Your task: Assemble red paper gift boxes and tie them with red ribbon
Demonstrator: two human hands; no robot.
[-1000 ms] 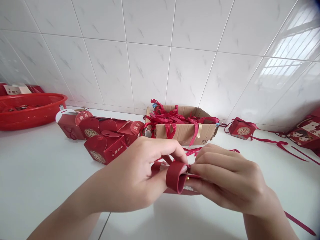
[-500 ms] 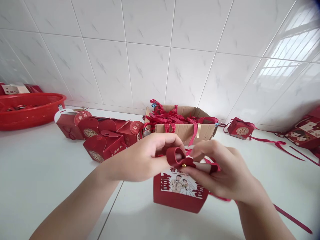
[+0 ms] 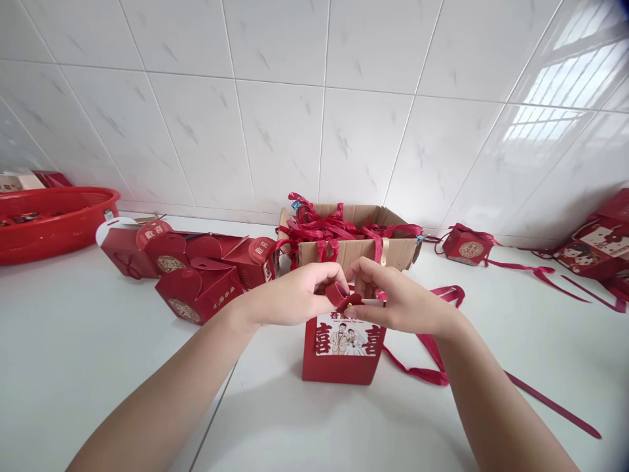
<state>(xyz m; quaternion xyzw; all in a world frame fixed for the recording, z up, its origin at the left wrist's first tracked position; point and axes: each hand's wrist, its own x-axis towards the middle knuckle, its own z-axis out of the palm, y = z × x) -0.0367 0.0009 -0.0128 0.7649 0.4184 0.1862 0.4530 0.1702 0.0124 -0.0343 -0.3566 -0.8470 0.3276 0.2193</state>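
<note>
A red gift box (image 3: 339, 368) with a cartoon wedding couple on its front stands upright on the white table. Across its top runs a red strap (image 3: 335, 294), curled into a loop, with a small gold stud (image 3: 349, 305) beside it. The fingers of my left hand (image 3: 295, 298) are closed on the looped strap. My right hand (image 3: 400, 298) pinches the top of the box by the stud, its thumb in front and fingers curled behind. My fingers partly hide the top edge. Dark red ribbon (image 3: 432, 354) lies on the table right of the box.
Behind the hands, a cardboard box (image 3: 351, 250) holds tangled red ribbons. Several red gift boxes (image 3: 196, 288) stand at left, near a red plastic basin (image 3: 54, 229). At right are a small red box (image 3: 469, 246) with ribbon and more patterned boxes (image 3: 597, 246). A tiled wall (image 3: 275, 131) rises behind.
The gift box now stands upright and farther back, where before it was tilted. Both hands have moved away from me with it, and my right hand has shifted left, closer to my left.
</note>
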